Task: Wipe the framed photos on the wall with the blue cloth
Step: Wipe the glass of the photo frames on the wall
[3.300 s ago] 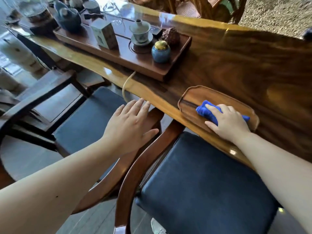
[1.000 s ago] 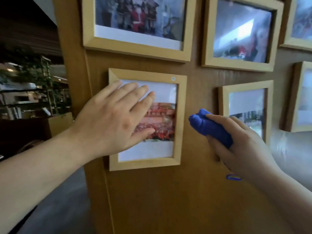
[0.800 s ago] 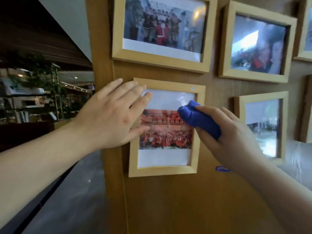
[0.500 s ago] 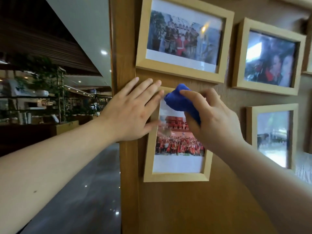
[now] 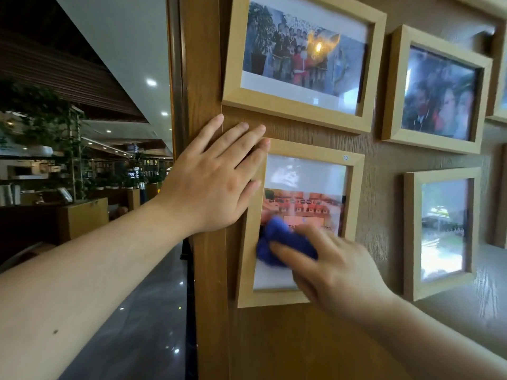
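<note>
On the wall (image 5: 384, 165), the lower-left frame (image 5: 354, 204) is now being wiped: the cloth (image 5: 277, 242), up at its top edge half a second ago, has been drawn down over the lower glass, so one pass looks nearly done and the other frames remain. The cloth is bunched under the right hand (image 5: 337, 272), closed on it; the left hand (image 5: 214, 182) is spread flat, bracing the frame's left edge. The hand and cloth are blurred, and the frame's lower right corner is hidden.

Blue cloth (image 5: 285, 242); pale wood frame (image 5: 354, 193); brown wall (image 5: 288, 346).

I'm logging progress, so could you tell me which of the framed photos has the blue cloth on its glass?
The lower-left frame, under the right hand pressing the blue cloth; the others stand untouched.
</note>
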Demonstrator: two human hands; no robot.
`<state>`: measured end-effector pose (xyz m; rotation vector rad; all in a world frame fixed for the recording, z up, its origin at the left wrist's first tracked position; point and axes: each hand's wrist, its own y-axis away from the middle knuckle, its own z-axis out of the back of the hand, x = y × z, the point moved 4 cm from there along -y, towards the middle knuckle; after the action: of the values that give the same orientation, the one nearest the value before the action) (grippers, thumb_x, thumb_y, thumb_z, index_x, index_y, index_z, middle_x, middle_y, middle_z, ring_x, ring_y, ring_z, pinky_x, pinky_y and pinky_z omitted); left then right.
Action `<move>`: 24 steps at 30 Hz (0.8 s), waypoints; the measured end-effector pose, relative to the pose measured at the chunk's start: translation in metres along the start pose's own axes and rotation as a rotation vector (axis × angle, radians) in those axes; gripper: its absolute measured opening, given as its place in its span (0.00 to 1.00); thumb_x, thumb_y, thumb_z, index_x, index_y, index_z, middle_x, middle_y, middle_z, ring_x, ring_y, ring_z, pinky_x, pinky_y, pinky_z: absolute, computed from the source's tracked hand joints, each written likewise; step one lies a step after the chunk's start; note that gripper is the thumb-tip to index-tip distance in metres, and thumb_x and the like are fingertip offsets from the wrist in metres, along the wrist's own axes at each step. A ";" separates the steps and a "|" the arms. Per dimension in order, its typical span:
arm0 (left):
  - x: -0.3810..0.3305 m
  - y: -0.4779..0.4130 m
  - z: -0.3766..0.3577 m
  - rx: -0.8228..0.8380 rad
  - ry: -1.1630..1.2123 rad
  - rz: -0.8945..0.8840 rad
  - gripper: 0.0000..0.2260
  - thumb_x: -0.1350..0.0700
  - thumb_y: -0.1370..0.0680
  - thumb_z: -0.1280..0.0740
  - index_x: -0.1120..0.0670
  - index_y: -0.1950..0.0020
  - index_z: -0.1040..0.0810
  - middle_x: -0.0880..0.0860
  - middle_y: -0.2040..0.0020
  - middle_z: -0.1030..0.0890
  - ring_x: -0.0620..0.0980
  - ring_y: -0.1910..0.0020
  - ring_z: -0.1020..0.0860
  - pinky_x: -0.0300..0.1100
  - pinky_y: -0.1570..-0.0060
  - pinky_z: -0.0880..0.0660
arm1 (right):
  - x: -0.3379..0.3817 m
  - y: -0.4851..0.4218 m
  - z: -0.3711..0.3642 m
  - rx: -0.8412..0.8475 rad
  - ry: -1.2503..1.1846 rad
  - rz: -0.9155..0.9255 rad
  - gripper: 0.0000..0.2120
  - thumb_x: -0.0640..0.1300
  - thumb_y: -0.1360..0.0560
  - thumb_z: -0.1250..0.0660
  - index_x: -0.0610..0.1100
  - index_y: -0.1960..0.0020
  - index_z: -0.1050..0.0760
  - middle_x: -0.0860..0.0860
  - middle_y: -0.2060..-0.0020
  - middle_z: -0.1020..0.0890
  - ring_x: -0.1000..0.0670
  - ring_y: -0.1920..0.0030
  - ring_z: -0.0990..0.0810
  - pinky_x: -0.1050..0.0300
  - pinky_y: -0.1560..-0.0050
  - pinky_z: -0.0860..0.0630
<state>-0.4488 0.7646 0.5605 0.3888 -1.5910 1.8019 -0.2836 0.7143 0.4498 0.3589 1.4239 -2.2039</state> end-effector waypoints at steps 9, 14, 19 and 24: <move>0.000 0.000 0.001 -0.005 0.025 0.007 0.24 0.48 0.19 0.47 0.58 0.26 0.35 0.60 0.25 0.33 0.58 0.26 0.35 0.61 0.26 0.45 | -0.040 -0.050 0.029 -0.113 0.066 -0.129 0.17 0.48 0.24 0.38 0.46 0.36 0.26 0.41 0.48 0.23 0.45 0.59 0.23 0.51 0.72 0.25; -0.004 0.001 0.002 0.002 0.081 0.065 0.24 0.49 0.19 0.48 0.58 0.26 0.35 0.58 0.25 0.34 0.57 0.25 0.36 0.62 0.26 0.46 | -0.006 0.000 -0.004 0.051 0.026 0.092 0.25 0.47 0.28 0.32 0.51 0.32 0.34 0.44 0.47 0.24 0.46 0.57 0.23 0.49 0.67 0.22; -0.003 0.002 0.001 0.013 0.101 0.059 0.24 0.49 0.19 0.48 0.58 0.26 0.35 0.58 0.24 0.34 0.57 0.25 0.37 0.62 0.25 0.47 | -0.019 0.014 -0.008 0.157 0.086 0.263 0.25 0.49 0.25 0.33 0.54 0.30 0.36 0.48 0.44 0.24 0.49 0.50 0.23 0.52 0.57 0.21; -0.003 0.002 0.000 0.004 0.089 0.055 0.24 0.49 0.20 0.47 0.58 0.26 0.35 0.58 0.24 0.34 0.57 0.25 0.37 0.62 0.25 0.48 | -0.064 -0.026 0.025 -0.112 0.156 -0.092 0.18 0.49 0.23 0.37 0.47 0.35 0.28 0.43 0.47 0.25 0.47 0.57 0.24 0.57 0.67 0.27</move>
<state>-0.4481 0.7634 0.5572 0.2658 -1.5504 1.8380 -0.2423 0.7168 0.5107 0.4420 1.6700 -2.1972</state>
